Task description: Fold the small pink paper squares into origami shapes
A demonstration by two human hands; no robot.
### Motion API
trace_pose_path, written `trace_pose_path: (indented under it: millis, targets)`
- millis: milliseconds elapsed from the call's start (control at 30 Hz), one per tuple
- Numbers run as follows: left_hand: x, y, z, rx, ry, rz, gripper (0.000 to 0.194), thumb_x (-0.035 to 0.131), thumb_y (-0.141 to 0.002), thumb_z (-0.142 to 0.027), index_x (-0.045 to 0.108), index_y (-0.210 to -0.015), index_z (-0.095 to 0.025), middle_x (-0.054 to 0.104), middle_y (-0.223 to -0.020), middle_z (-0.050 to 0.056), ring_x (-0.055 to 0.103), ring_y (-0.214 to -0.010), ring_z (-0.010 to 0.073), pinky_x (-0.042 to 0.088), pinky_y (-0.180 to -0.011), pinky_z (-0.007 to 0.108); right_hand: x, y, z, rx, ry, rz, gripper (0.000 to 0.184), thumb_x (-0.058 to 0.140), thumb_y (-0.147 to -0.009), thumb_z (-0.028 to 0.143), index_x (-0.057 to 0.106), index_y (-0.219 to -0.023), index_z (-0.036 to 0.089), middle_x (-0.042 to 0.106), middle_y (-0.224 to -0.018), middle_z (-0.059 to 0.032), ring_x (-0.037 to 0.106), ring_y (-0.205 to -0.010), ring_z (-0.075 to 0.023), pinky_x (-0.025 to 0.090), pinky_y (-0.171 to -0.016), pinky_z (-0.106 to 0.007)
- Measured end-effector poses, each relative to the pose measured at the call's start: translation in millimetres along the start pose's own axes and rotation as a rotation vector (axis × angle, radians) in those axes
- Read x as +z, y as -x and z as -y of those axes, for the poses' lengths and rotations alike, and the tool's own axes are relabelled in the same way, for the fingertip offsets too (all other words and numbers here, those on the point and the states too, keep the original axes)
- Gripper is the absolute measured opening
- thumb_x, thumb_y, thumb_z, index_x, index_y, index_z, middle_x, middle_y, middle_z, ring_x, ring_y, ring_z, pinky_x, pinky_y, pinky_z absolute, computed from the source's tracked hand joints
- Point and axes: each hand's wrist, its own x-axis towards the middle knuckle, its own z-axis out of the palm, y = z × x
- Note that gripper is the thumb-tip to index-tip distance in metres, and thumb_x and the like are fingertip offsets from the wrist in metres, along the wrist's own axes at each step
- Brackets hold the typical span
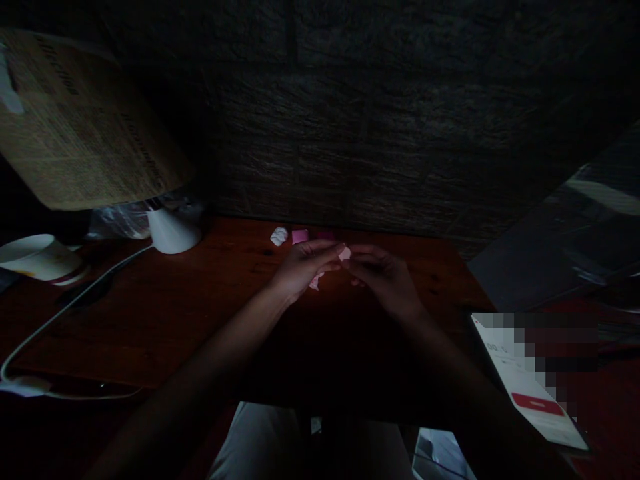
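Note:
Between the fingertips of both hands is a small pale pink piece (345, 253), paper or clay, I cannot tell which. My left hand (305, 267) pinches it from the left, fingers closed. My right hand (383, 270) grips its other side between thumb and fingers. Just below the left hand shows a crumpled pink bit (315, 282), partly covered by that hand. Behind the hands lie a white crumpled lump (279, 235), a pink square piece (301, 236) and a darker magenta piece (325, 235), all on the wooden table (225, 280).
A lamp with a printed shade (95, 133) and white base (173, 233) stands at the left, its white cord (65, 310) running forward. Near it is a paper cup (43, 257). A lit tablet or phone screen (520, 373) sits at the right. A dark brick-patterned wall (325, 133) rises behind.

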Motion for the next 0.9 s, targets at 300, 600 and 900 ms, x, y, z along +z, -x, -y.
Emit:
trace_pose_path:
  millis: [300, 600, 900]
  targets:
    - [1.9, 3.6, 0.4, 0.089, -0.161, -0.024, 0.030, 0.088, -0.072, -0.043, 0.079, -0.085, -0.017, 0.076, -0.080, 0.003, 0.068, -0.071, 0.0122, 0.053, -0.068, 0.023, 2.7, 1.9, -0.1, 0.010, 0.004, -0.009, 0.037, 0.084, -0.075, 0.046, 0.077, -0.103, 0.023, 0.081, -0.084, -0.0023, 0.067, -0.061, -0.0133, 0.054, -0.057, -0.027]
    - [5.7, 6.5, -3.6, 0.204, -0.315, 0.041, 0.037, 0.079, -0.078, -0.053, 0.075, -0.079, -0.016, 0.073, -0.077, 0.004, 0.068, -0.075, 0.0155, 0.053, -0.067, 0.024, 2.3, 0.0, -1.2, 0.040, 0.000, -0.044, 0.041, 0.085, -0.073, 0.046, 0.076, -0.104, 0.021, 0.081, -0.085, -0.0033, 0.066, -0.058, -0.0129, 0.053, -0.055, -0.027]
    - [0.4, 2.0, -2.5, -0.017, -0.127, -0.021, 0.038, 0.087, -0.072, -0.049, 0.079, -0.084, -0.014, 0.077, -0.081, 0.006, 0.068, -0.070, 0.0116, 0.053, -0.067, 0.022, 2.3, 0.9, 0.3, 0.020, -0.033, -0.042, 0.037, 0.086, -0.071, 0.046, 0.075, -0.097, 0.022, 0.079, -0.080, -0.0004, 0.065, -0.054, -0.0113, 0.051, -0.053, -0.025]
